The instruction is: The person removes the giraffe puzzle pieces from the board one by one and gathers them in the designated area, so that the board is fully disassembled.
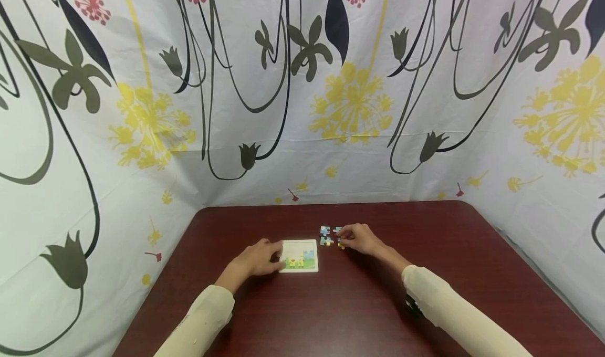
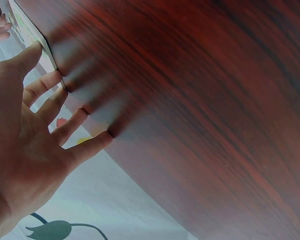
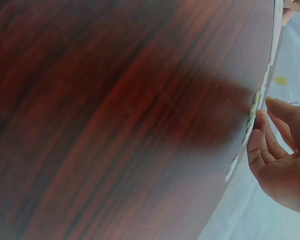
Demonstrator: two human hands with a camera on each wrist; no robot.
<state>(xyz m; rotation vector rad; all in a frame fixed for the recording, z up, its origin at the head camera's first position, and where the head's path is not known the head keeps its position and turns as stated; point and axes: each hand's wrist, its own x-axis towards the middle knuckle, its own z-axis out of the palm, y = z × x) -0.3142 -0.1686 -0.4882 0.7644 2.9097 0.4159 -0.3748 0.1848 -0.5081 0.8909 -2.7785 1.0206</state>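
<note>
A white-framed puzzle board (image 1: 299,241) lies on the table with a partly assembled picture of green ground, small yellow figures and a blue patch. My left hand (image 1: 261,257) rests at the board's left side, thumb near its front corner; in the left wrist view the hand's fingers (image 2: 70,127) are spread, tips at the board edge and tabletop. Right of the board lie several loose jigsaw pieces (image 1: 325,241). Over the right-hand ones is my right hand (image 1: 360,239), fingertips right at a yellow-and-blue piece (image 1: 341,246). In the right wrist view its thumb and loosely bent fingers (image 3: 270,145) show no lifted piece.
The dark red-brown wooden table (image 1: 312,315) has rounded far corners. A white cloth (image 1: 302,178) printed with flowers hangs behind it and along both sides. Cream sleeves (image 1: 203,315) cover both forearms. A small dark object (image 1: 413,305) shows beneath the right sleeve.
</note>
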